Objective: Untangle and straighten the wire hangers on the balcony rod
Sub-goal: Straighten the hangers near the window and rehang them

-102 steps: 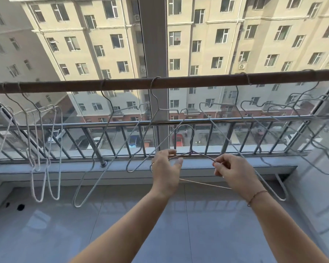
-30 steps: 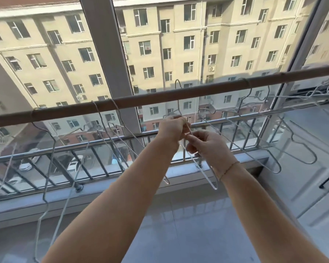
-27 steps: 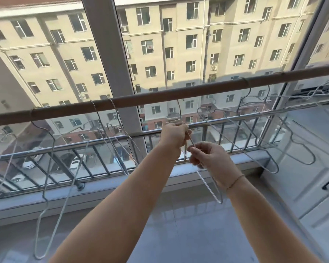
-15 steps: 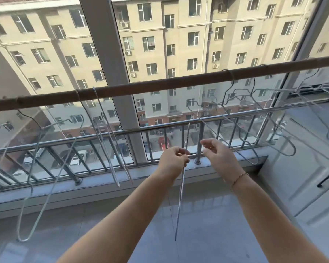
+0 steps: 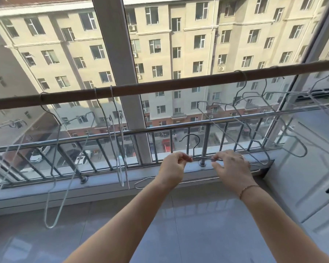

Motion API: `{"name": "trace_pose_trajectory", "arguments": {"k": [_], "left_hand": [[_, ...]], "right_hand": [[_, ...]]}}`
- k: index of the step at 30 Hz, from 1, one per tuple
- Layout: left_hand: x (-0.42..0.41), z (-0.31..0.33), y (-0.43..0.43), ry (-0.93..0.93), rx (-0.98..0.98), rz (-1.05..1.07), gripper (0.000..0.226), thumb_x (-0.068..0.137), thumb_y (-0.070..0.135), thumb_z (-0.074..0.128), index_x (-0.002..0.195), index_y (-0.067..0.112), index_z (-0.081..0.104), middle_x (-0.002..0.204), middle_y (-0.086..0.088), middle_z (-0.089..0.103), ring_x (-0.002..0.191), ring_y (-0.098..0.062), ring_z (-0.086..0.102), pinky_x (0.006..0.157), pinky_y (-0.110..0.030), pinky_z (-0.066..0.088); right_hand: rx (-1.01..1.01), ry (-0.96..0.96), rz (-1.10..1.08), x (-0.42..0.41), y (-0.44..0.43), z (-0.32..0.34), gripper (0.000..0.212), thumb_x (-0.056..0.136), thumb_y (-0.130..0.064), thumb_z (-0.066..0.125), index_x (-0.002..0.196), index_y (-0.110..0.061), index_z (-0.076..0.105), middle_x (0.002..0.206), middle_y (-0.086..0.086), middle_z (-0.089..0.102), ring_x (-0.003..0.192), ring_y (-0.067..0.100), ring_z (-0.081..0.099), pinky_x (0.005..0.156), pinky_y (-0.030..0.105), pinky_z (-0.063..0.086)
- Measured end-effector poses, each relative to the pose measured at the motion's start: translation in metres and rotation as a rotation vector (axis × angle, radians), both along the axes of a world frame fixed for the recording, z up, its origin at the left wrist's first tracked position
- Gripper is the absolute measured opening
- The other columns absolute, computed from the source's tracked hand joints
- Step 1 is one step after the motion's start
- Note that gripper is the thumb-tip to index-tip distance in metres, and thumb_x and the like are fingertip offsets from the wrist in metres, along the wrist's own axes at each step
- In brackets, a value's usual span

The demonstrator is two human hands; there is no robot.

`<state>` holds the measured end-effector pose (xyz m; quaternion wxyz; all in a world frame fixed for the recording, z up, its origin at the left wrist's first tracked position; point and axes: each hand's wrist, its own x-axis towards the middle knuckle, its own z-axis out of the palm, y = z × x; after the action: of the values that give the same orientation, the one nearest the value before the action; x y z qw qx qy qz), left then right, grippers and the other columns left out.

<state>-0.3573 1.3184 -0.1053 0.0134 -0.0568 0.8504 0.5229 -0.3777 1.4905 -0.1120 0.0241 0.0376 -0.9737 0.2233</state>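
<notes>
text: none legible | labels/brands: none seen | numbers/signs: none | building facade (image 5: 179, 44): bare windows only | parked cars (image 5: 35, 155) on the street: too small and blurred for plates or markings to be read

One wire hanger (image 5: 194, 158) is held off the rod (image 5: 160, 86), below it and before the railing (image 5: 103, 137), between left hand (image 5: 172, 168) and right hand (image 5: 231, 167). Hangers left of centre (image 5: 120, 149) and a tangled cluster at right (image 5: 254, 114) are hung on the rod.
</notes>
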Motion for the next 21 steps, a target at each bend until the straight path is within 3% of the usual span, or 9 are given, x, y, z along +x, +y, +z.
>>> {"name": "trace_pose_trajectory", "arguments": {"k": [3, 6, 9, 12, 14, 21], "left_hand": [[-0.005, 0.003, 0.004, 0.059, -0.049, 0.054, 0.016, 0.091, 0.010, 0.055, 0.096, 0.014, 0.069, 0.105, -0.004, 0.070, 0.092, -0.015, 0.063, 0.080, -0.020, 0.044], [-0.007, 0.008, 0.005, 0.171, -0.183, 0.184, 0.019, 0.086, 0.020, 0.062, 0.104, 0.013, 0.063, 0.108, -0.004, 0.058, 0.098, -0.015, 0.052, 0.091, -0.025, 0.040], [0.004, 0.022, 0.014, 0.206, -0.018, 0.198, 0.016, 0.088, 0.029, 0.059, 0.094, 0.014, 0.060, 0.093, -0.003, 0.061, 0.087, -0.017, 0.056, 0.082, -0.029, 0.046], [0.018, 0.043, 0.027, 0.166, 0.262, 0.037, 0.020, 0.095, 0.026, 0.048, 0.084, 0.016, 0.062, 0.075, -0.001, 0.065, 0.073, -0.024, 0.062, 0.074, -0.039, 0.050], [0.023, 0.057, 0.028, 0.215, 0.323, -0.004, 0.016, 0.092, 0.026, 0.052, 0.081, 0.023, 0.063, 0.073, 0.001, 0.066, 0.074, -0.023, 0.064, 0.077, -0.039, 0.052], [0.021, 0.097, -0.009, 0.315, 0.337, 0.083, 0.012, 0.091, 0.016, 0.056, 0.088, 0.021, 0.067, 0.081, -0.004, 0.069, 0.078, -0.017, 0.063, 0.085, -0.043, 0.054]], "right_hand": [[-0.225, -0.120, 0.081, 0.013, 0.006, 0.009, 0.014, 0.089, -0.021, 0.053, 0.076, -0.020, 0.059, 0.072, -0.002, 0.070, 0.076, 0.016, 0.064, 0.074, 0.029, 0.046], [-0.574, -0.200, 0.065, 0.031, 0.004, 0.012, 0.018, 0.090, -0.007, 0.049, 0.076, -0.011, 0.060, 0.051, -0.001, 0.061, 0.055, 0.016, 0.056, 0.066, 0.031, 0.048], [-0.823, -0.187, 0.044, 0.044, -0.003, 0.022, 0.019, 0.093, -0.003, 0.044, 0.083, -0.009, 0.060, 0.047, -0.001, 0.055, 0.051, 0.017, 0.052, 0.061, 0.036, 0.047], [-1.092, -0.215, 0.085, 0.053, -0.016, 0.045, 0.016, 0.093, -0.002, 0.045, 0.092, -0.005, 0.061, 0.052, 0.003, 0.053, 0.050, 0.016, 0.052, 0.058, 0.029, 0.051], [-1.221, -0.222, 0.131, 0.057, -0.026, 0.060, 0.014, 0.092, -0.003, 0.048, 0.096, -0.004, 0.062, 0.053, 0.005, 0.052, 0.048, 0.014, 0.051, 0.055, 0.025, 0.052], [-1.259, -0.208, 0.250, 0.046, -0.067, 0.096, 0.014, 0.089, -0.011, 0.056, 0.097, -0.008, 0.066, 0.049, 0.001, 0.052, 0.043, 0.012, 0.049, 0.047, 0.022, 0.050]]}}
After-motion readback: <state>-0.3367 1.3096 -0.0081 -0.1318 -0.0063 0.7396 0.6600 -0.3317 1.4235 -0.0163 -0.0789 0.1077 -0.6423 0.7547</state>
